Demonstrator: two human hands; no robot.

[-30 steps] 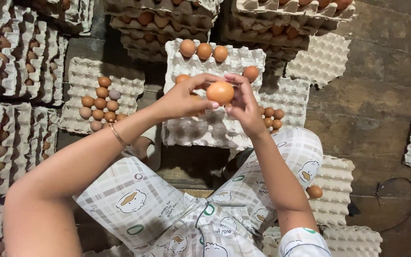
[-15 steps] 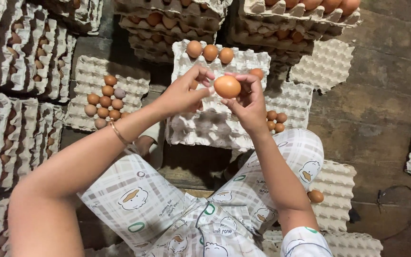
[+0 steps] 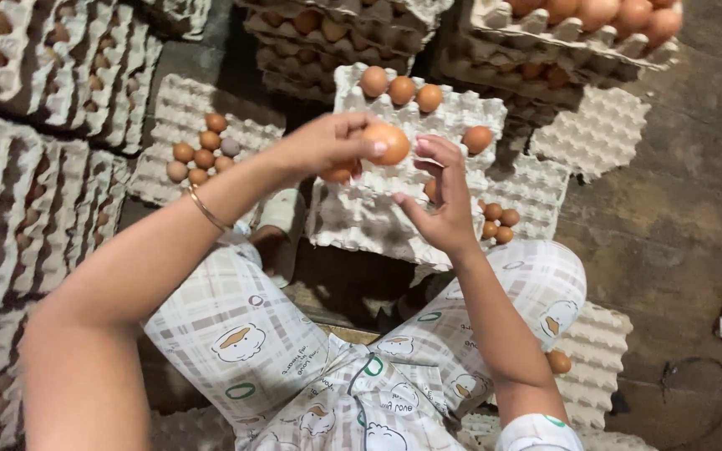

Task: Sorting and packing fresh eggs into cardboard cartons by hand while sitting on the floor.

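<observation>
My left hand (image 3: 323, 149) holds a brown egg (image 3: 388, 143) in its fingertips, over a grey pulp egg tray (image 3: 353, 225). A second brown egg (image 3: 338, 174) shows under that hand's palm. My right hand (image 3: 443, 200) is just right of the held egg with its fingers spread, the fingertips close to the egg but apart from it. The tray's far row carries three brown eggs (image 3: 402, 89), and one more egg (image 3: 478, 139) lies to their right. Behind my right thumb a bit of another egg (image 3: 431, 190) shows.
A tray with several small eggs (image 3: 202, 150) lies to the left, another cluster of small eggs (image 3: 496, 225) to the right. Stacks of filled trays (image 3: 561, 33) stand at the back and along the left (image 3: 10, 192). A lone egg (image 3: 557, 362) rests on a tray by my right knee.
Both hands held the egg up between them before. Now my right hand has let go and spread its fingers, and my left hand keeps the egg, a little lower.
</observation>
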